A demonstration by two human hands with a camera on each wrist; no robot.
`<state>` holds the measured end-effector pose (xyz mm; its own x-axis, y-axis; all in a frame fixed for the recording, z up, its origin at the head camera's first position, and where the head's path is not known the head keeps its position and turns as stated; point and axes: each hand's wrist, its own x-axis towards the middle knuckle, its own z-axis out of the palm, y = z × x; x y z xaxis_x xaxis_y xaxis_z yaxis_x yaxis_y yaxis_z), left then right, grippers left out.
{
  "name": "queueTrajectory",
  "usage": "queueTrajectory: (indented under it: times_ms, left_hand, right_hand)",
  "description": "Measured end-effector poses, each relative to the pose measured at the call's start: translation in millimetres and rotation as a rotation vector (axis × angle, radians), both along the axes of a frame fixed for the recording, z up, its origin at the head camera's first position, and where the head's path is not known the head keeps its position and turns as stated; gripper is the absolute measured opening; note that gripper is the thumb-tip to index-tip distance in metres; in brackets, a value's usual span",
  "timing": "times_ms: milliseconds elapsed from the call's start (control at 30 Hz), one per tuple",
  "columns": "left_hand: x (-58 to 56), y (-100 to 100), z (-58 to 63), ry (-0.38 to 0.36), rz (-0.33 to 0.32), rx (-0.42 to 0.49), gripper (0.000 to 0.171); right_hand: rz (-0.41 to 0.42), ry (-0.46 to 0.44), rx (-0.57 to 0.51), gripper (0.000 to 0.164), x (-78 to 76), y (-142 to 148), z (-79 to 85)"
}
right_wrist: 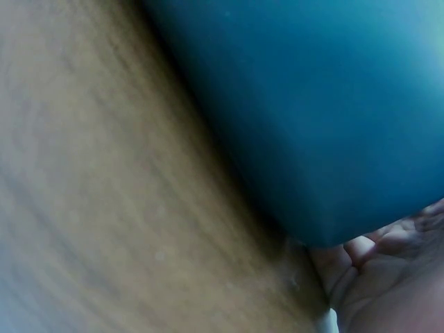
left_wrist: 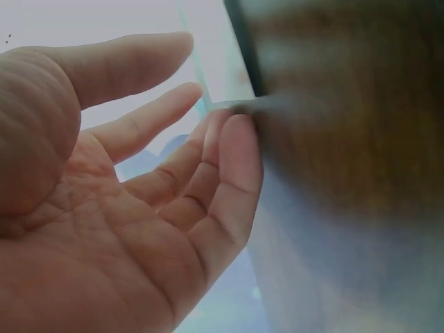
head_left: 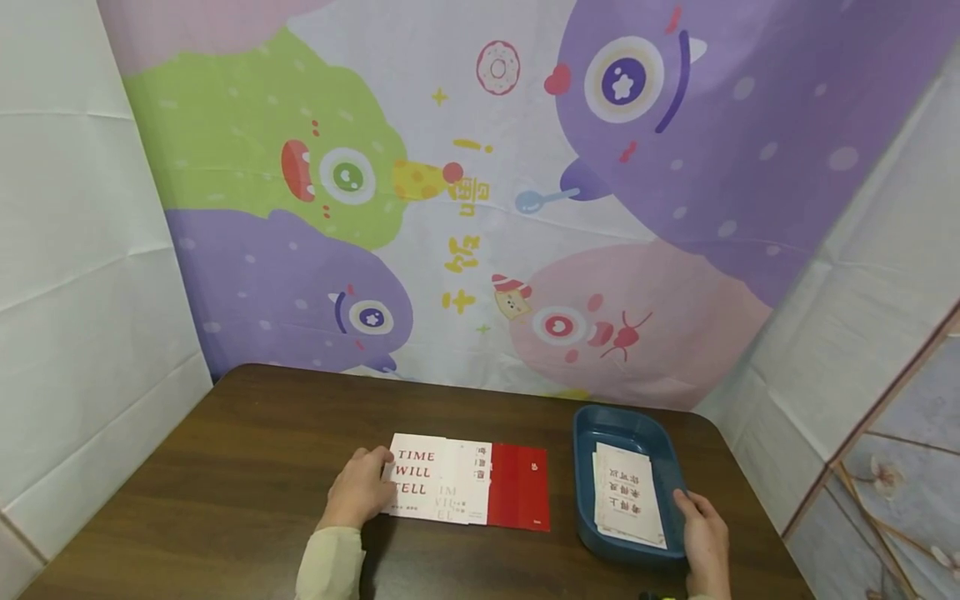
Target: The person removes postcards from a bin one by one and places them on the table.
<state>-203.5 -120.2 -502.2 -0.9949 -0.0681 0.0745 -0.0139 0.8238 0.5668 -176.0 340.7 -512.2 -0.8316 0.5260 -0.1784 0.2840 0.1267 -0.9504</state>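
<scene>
Plainly, the left hand [head_left: 356,492] sat at the left edge of a white "TIME WILL TELL" card [head_left: 415,472], thumb parted from its gently bent fingers, as the left wrist view showed. That card lay on the wooden table [head_left: 262,442] in an overlapping row — a second white card [head_left: 478,479] next, then a red card [head_left: 521,487] at the far right. Just beyond stood a blue tray [head_left: 613,425], a stack of white cards [head_left: 628,498] inside. The right hand [head_left: 705,537] gripped the tray's right side — fingers bent, thumb at the rim.
</scene>
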Motion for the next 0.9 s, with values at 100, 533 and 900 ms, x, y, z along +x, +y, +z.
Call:
queueTrajectory:
  times_ms: [100,533,900]
  left_hand:
    - [1.0,2,1.4,0.012,-0.011,-0.022,0.035]
    - [26.4,83,48.5,0.327,-0.256,-0.122,0.032]
    - [30.4,248,51.3,0.310,-0.856,-0.072,0.027]
  right_hand:
    - [0.002,0.003,0.012,0.070,0.9,0,-0.2]
    - [0.014,0.022,0.019,0.069,1.8,0,-1.2]
    - [0.042,0.042,0.010,0.069,3.9,3,-1.4]
